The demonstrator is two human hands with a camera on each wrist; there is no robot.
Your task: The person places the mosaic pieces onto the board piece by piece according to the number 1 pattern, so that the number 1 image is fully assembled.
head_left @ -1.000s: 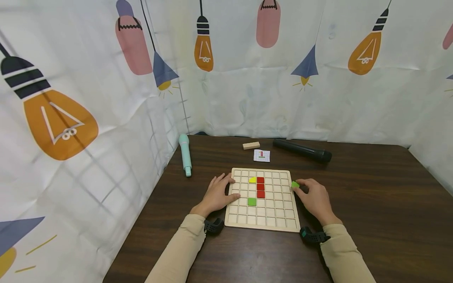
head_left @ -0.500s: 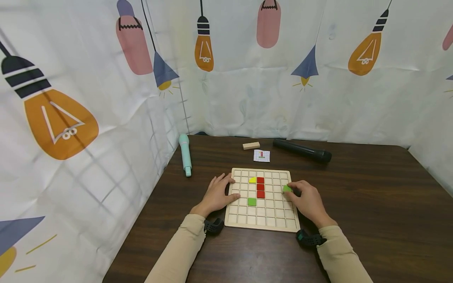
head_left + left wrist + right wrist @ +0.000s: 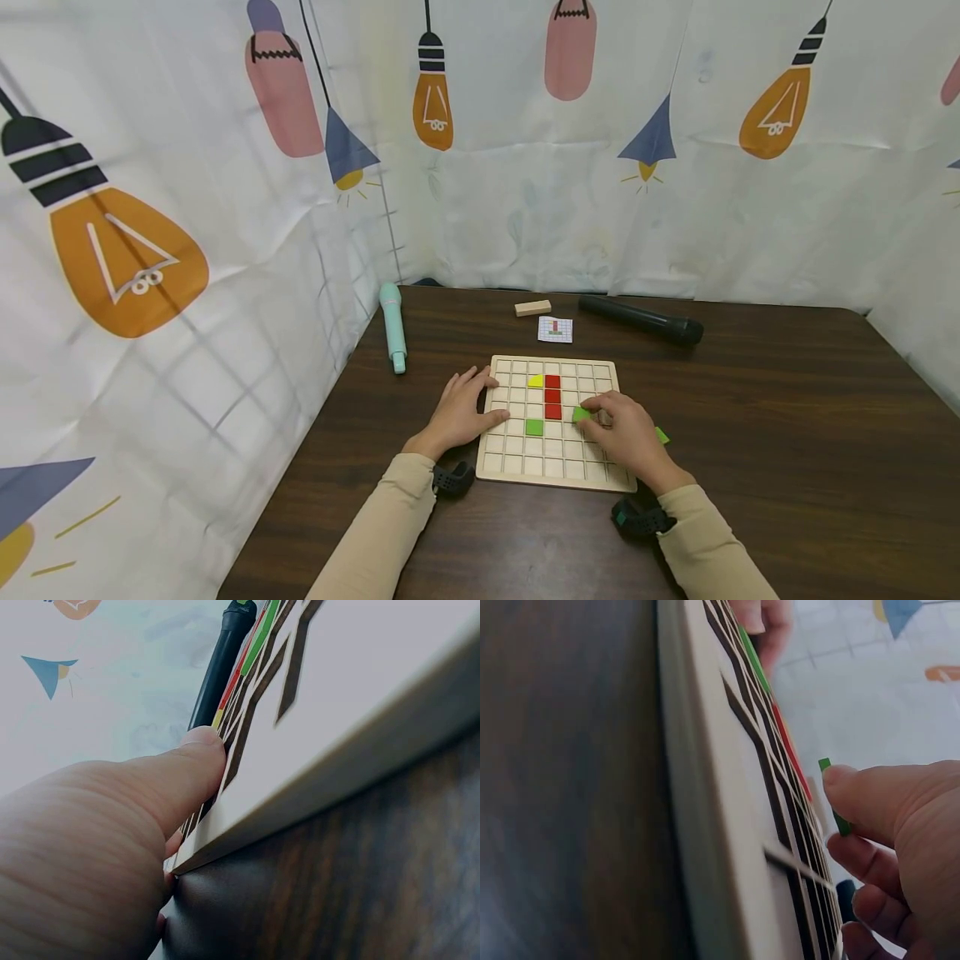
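A pale wooden grid board (image 3: 525,467) lies on the table. On it sit a yellow piece (image 3: 535,382), a column of red squares (image 3: 552,397) and a green square (image 3: 534,427). My left hand (image 3: 457,414) rests at the board's left edge, fingers spread; its thumb (image 3: 180,769) lies along the top face. Between thumb and fingertips my right hand (image 3: 626,433) pinches another green square tile (image 3: 580,414) over the board, right of the red column. In the right wrist view this thin tile (image 3: 843,822) shows edge-on. Another green piece (image 3: 662,435) peeks out beyond the right hand, mostly hidden.
A small card with a printed grid pattern (image 3: 555,330) lies behind the board, beside a wooden block (image 3: 532,308). A black microphone (image 3: 641,320) is at the back right, a mint-green microphone (image 3: 393,329) at the left edge. Printed curtains (image 3: 510,208) hang around the table.
My right hand has carried the green tile leftward from the board's right edge to near the red column. A green piece behind it has come into view. The left hand stays put.
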